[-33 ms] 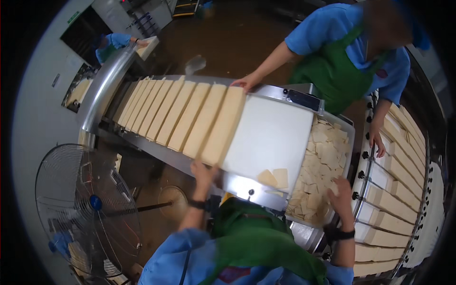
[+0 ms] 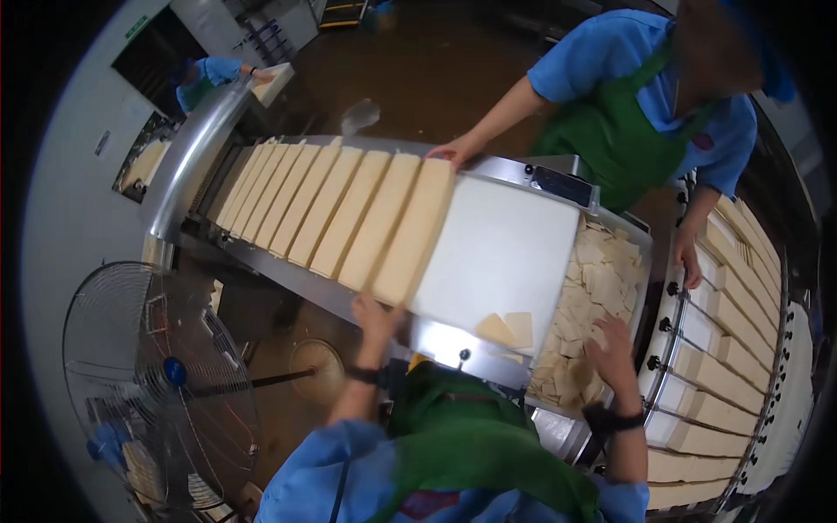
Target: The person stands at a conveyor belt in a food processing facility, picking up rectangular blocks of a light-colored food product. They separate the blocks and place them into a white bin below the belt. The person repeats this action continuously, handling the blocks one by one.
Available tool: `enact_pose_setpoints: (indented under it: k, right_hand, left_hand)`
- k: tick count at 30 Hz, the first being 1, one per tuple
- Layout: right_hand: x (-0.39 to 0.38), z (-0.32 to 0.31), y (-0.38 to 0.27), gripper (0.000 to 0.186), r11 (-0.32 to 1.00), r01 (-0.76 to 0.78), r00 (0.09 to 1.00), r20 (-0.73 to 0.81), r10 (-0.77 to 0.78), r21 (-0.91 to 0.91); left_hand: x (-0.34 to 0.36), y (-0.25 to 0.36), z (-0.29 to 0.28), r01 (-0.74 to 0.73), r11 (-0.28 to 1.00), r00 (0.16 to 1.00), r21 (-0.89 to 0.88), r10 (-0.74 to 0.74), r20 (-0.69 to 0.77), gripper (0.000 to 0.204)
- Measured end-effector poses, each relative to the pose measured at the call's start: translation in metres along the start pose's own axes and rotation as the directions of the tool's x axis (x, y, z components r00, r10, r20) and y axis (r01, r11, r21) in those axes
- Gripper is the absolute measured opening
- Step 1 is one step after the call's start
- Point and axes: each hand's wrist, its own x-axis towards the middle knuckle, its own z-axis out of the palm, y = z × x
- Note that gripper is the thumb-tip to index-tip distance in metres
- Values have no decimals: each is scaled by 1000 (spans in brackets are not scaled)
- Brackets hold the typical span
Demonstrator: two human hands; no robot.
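Long stacks of pale dough sheets (image 2: 327, 209) lie side by side across the conveyor. My left hand (image 2: 377, 324) is at the near end of the foremost stack (image 2: 417, 235), thumb and fingers set apart around its corners. A co-worker's hand (image 2: 453, 150) touches the far end of that same stack. My right hand (image 2: 615, 356) hovers over a tray of loose dough scraps (image 2: 600, 266), fingers spread and curved, nothing seen in them. A few loose square sheets (image 2: 507, 329) lie on the white belt (image 2: 497, 244) between my hands.
A metal rail (image 2: 462, 353) edges the conveyor nearest me. A large wire fan (image 2: 174, 375) stands at left. More dough blocks (image 2: 728, 349) sit in rows on a rack at right, near the co-worker's other hand (image 2: 689, 261). Another person (image 2: 205, 83) works far left.
My right hand has shifted slightly left and lower over the scraps. My left hand stays at the stack's end. The co-worker's hand by the rack has moved a little left.
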Motion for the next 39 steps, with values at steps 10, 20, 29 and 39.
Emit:
enact_pose_setpoints:
  k: [10,20,29,39]
  right_hand:
    - [142,156,-258,23,765,147,784,398,-477,627]
    - [293,276,-318,60,984,157,949,287,-126,-85]
    - [383,304,-302,69,959,-157,942,254,217,-237]
    - [339,208,-227,68,749,-662,728,220,649,-15]
  left_hand:
    - [26,-6,-21,-2,971,997,-240,-16,-75,63]
    - [86,-40,-41,-35,994,963,-105,61,262,77]
    - [99,-32,-33,-108,952,908,285,-22,418,105]
    - [105,0,-34,-285,954,803,91,186,566,75]
